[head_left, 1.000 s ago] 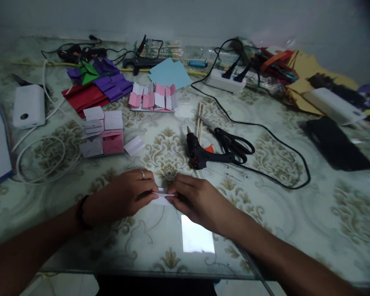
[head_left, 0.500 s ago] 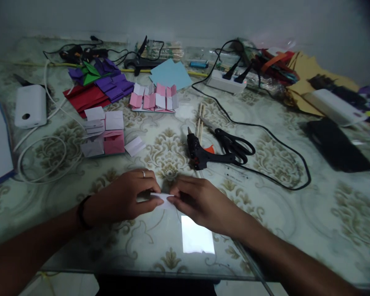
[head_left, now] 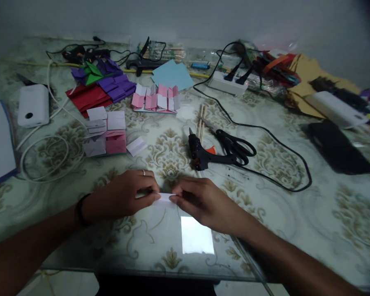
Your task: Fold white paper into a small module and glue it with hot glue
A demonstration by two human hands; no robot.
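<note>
Between my two hands is a small piece of white paper (head_left: 164, 198), its top edge folded over. My left hand (head_left: 131, 191) pinches the left end with thumb and fingers. At the right end, my right hand (head_left: 197, 197) is closed on the paper in the same way. Just beyond my left hand lies a folded white paper piece (head_left: 137, 146), beside a block of folded white and pink papers (head_left: 115, 142). Past my right hand are a black hot glue gun (head_left: 200, 154) and black-handled scissors (head_left: 236, 144). Parts of the paper are hidden by my fingers.
Farther back sit pink and white folded papers (head_left: 156, 100), blue sheets (head_left: 172, 75), purple folded papers (head_left: 119, 87) and red ones (head_left: 88, 98). A power strip (head_left: 226, 83) with plugs feeds a looping black cord (head_left: 283, 137). A white power bank (head_left: 33, 106) and cable are at left, a black phone (head_left: 341, 148) right.
My left thumb has slid a little to the left along the paper, so the thumbs are farther apart and more of the folded edge shows. The view has shifted slightly.
</note>
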